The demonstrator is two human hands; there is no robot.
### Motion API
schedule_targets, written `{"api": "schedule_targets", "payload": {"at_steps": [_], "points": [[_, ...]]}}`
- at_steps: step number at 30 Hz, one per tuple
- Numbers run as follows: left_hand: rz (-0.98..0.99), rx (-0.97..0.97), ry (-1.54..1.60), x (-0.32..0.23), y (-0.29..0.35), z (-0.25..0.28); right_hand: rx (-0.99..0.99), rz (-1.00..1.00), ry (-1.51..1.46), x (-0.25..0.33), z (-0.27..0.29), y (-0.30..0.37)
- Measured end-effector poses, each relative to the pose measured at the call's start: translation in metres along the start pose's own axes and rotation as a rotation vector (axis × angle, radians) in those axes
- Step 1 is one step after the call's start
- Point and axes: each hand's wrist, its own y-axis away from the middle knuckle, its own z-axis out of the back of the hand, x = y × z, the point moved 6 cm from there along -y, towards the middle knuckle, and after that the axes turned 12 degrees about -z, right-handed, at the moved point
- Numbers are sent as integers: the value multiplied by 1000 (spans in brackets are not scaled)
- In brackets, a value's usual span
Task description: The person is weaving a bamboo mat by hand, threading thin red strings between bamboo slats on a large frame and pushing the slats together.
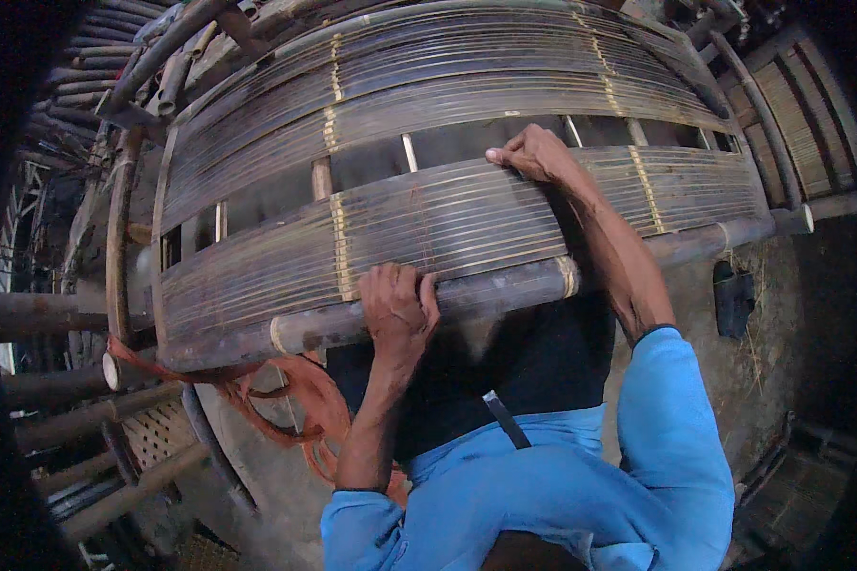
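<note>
A slatted bamboo platform [467,214] spreads in front of me, its thin strips bound by yellowish cross lashings [341,233]. A long gap [362,167] between two bands of strips shows crosspieces beneath. My left hand [397,303] is curled over the round bamboo pole [505,288] along the near edge, knuckles up, fingertips at the nearest strips. Farther off and to the right, my right hand [535,154] is at the near rim of the gap. Its fingers are bent and closed with the thumb pointing left; what they pinch, if anything, is too small to make out.
Orange-red strapping [319,404] hangs in loops below the platform's near left corner. Stacked bamboo poles [90,71] lie at the far left. Upright and crossing poles [122,238] stand along the left side. A dark object [733,300] hangs on the right, under the pole's end.
</note>
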Motion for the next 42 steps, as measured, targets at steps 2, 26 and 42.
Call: {"api": "schedule_targets", "payload": {"at_steps": [2, 26, 42], "points": [[357, 122, 398, -3, -8, 6, -37, 0, -31, -10, -1, 3], [388, 657, 14, 161, -116, -110, -105, 250, -143, 72, -55, -23], [52, 167, 432, 95, -118, -93, 292, 445, -555, 79, -34, -27]]}}
